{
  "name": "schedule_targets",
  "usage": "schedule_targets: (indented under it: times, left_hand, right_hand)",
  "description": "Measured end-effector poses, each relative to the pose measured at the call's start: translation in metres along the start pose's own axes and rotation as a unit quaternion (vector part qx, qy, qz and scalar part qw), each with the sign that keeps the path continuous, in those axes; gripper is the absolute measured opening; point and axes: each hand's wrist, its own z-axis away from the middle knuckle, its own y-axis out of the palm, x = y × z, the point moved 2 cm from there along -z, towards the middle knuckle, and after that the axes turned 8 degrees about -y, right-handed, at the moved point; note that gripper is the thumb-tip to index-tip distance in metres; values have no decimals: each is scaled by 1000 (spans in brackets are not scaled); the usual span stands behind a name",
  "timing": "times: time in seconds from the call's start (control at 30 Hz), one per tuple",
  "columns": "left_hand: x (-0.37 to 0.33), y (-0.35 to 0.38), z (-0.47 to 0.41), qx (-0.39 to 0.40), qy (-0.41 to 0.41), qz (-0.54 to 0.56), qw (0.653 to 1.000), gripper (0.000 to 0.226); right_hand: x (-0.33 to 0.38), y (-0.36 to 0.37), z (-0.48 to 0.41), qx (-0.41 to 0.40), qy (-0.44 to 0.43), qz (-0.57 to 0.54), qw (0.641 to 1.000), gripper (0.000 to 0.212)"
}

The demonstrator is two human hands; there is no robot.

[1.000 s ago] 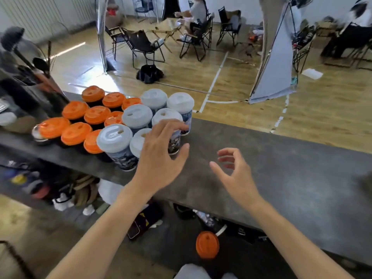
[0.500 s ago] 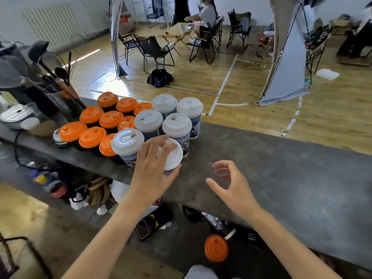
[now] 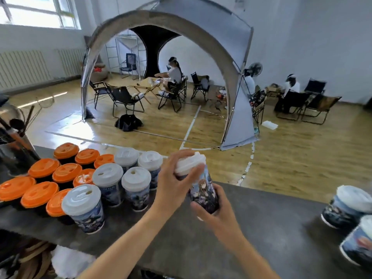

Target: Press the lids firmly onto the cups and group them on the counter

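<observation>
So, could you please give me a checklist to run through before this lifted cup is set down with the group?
1. The right hand grips the held cup by its body: ok.
2. The left hand grips its white lid: ok.
3. Lid pressed home all round: cannot tell; fingers hide the rim.
4. Bare counter beside the white-lidded group: ok.
5. Every cup grouped: not ok; two cups stand apart at the right edge.
</observation>
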Motion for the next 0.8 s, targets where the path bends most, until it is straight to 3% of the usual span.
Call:
schedule_targets:
  times: [0.13,0.2,0.3,0.5,0.67,0.8]
  left_hand:
    - [-23,47,-45,40,-91,126,987,26]
    - [-36,68,-64,76,-147,202,965,41]
    - [-65,94,-88,131,-166,238,948,71]
    - [-119,121,-117,202,-140,309,919,66]
    - [-142,127,-129,211,-109,304,923,85]
    - [-171,123,-136,278,-93,276,915,89]
  right_hand:
    - [28,-35,-30,-108,-47,50,992,56]
    - [47,-51,-43,-150,-80,83,982,57]
    - [73,-73,-59,-198,-123,147,961,62]
    - [119,-103,-81,-231,-187,195,935,65]
    - [144,-113,-89,-218,-199,181,938,62]
    - [164,-112,-93,-213,-225,161,937,64]
